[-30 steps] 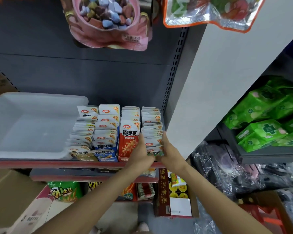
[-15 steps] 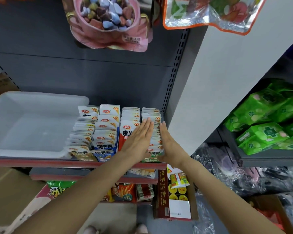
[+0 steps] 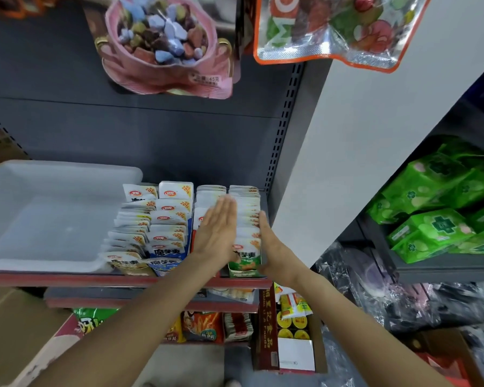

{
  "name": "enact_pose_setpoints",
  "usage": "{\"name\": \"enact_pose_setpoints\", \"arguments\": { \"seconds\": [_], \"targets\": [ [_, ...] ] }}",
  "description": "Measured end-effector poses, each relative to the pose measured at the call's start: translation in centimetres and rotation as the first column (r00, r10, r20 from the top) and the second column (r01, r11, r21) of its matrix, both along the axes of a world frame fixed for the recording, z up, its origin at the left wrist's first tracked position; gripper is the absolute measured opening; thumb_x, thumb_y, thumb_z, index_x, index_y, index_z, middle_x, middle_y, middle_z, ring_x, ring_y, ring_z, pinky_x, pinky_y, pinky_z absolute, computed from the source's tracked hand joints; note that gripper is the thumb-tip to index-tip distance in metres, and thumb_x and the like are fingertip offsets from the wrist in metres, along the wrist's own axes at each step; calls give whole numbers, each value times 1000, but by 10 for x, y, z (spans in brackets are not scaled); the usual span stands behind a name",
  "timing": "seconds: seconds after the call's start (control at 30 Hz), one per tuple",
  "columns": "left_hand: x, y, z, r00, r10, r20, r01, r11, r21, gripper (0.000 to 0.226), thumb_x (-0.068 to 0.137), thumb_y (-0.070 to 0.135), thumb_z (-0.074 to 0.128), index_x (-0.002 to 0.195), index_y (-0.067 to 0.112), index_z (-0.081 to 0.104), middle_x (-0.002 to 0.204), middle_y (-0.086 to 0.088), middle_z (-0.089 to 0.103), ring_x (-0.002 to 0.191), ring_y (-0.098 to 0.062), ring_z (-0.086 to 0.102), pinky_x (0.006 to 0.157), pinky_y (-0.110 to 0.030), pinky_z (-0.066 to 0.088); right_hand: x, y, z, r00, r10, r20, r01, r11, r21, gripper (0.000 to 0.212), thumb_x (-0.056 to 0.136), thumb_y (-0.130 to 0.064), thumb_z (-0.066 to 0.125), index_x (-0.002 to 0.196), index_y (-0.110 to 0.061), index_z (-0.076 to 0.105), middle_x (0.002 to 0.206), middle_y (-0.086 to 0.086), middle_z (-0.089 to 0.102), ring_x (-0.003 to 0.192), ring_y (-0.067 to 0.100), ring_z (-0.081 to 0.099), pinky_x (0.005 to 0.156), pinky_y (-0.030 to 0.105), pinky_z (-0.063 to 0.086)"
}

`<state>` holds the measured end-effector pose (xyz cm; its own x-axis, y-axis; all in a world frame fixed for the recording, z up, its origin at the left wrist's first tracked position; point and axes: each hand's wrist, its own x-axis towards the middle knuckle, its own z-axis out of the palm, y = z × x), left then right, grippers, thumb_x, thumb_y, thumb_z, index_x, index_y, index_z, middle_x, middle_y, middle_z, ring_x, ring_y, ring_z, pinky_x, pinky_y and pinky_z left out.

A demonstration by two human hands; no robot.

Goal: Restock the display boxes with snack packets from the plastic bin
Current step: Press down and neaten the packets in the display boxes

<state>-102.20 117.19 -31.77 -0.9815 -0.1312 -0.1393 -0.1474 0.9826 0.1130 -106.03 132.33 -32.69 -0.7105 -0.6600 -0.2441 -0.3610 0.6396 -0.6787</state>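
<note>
2 hands (image 3: 235,241) flank 1 of 4 packet rows (image 3: 245,219).

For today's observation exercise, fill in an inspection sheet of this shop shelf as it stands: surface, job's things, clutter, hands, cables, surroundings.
Surface: red-edged shelf, holding bin and boxes.
Job's things: white plastic bin, no packets visible inside; four rows of snack packets standing in display boxes to its right.
Clutter: nothing seen.
Hands: left hand and right hand flat, fingers straight, flanking the rightmost row.
Cables: nothing seen.
Surroundings: pink candy bag hanging above; green packs on the right-hand shelf.
</note>
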Motion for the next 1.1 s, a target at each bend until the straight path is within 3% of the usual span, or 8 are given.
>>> {"name": "enact_pose_setpoints", "arguments": {
  "seconds": [0.13, 0.33, 0.57, 0.73, 0.8, 0.9, 0.97, 1.1],
  "targets": [
    [-2, -1, -2, 999, -34, 42, 30, 995, 100, 132, 70, 29, 79, 141, 4, -29, 153, -13, -27, 142, -24, -23, 119, -35, -7, -7, -8, 5, 991, -24, 130, 44, 987, -157, 114, 79, 6, 65, 143, -18, -26, 145, -11, 18, 134, 10, 31, 103, 16, 34],
    [4, -11, -5, 982, -143, 123, 64, 867, 495, 124, 80, 8, 69, 133, 20, -42, 144, 3, -45, 137, -13, -34, 118, -30, -3, 8, -21, 2, 948, -23, 319, 123, 946, -299, 108, 85, 15, 53, 137, -17, -36, 143, -17, 15, 127, 1, 33, 86, 1, 39],
    [-6, -13, 11, 972, -223, 68, 195, 938, 286, 122, 77, 46, 69, 142, 20, -31, 144, 1, -43, 134, -12, -37, 113, -30, -12, -18, -6, 10, 923, 19, 385, 71, 973, -219, 110, 79, 8, 65, 147, -23, -15, 140, -7, 37, 123, 6, 46, 100, 20, 42],
    [-17, -25, 22, 999, -36, -5, 34, 868, 495, 74, 96, 24, 37, 149, 20, -14, 156, 4, -19, 145, -9, -13, 119, -31, 1, -31, -6, 16, 843, -88, 531, 279, 915, -291, 90, 80, -1, 49, 151, -27, -1, 145, -16, 35, 122, 2, 41, 96, 17, 36],
    [-22, -22, 24, 993, 103, 53, -115, 816, 566, 70, 97, 22, 34, 150, 19, -12, 158, -5, 10, 142, -20, 21, 112, -33, 26, -35, -16, 15, 841, -153, 519, 352, 883, -309, 83, 86, 4, 42, 150, -26, 0, 131, -20, 47, 106, -1, 52, 84, 13, 43],
    [-29, -16, 27, 976, 190, 110, -217, 781, 586, 75, 94, 15, 39, 150, 20, -10, 111, -13, 57, 85, -20, 58, 67, -31, 43, -33, -31, 13, 861, -190, 472, 341, 904, -257, 83, 87, -1, 43, 151, -29, -2, 142, -4, 44, 89, 4, 57, 76, 23, 47],
    [-32, -23, 29, 974, 193, 117, -225, 801, 555, 74, 93, 12, 40, 151, 19, -7, 105, -11, 57, 86, -23, 59, 69, -32, 45, -32, -34, 10, 891, -182, 417, 295, 928, -225, 85, 86, -9, 47, 150, -33, -2, 149, -3, 34, 86, 9, 60, 76, 25, 49],
    [-32, -31, 31, 993, 79, 90, -112, 869, 482, 66, 95, 13, 39, 152, 21, 6, 147, -10, 37, 127, -25, 44, 98, -33, 39, -39, -31, 13, 916, -225, 331, 297, 936, -188, 80, 89, -20, 53, 151, -30, 4, 138, -5, 48, 115, 23, 56, 102, 41, 44]
  ]
}}
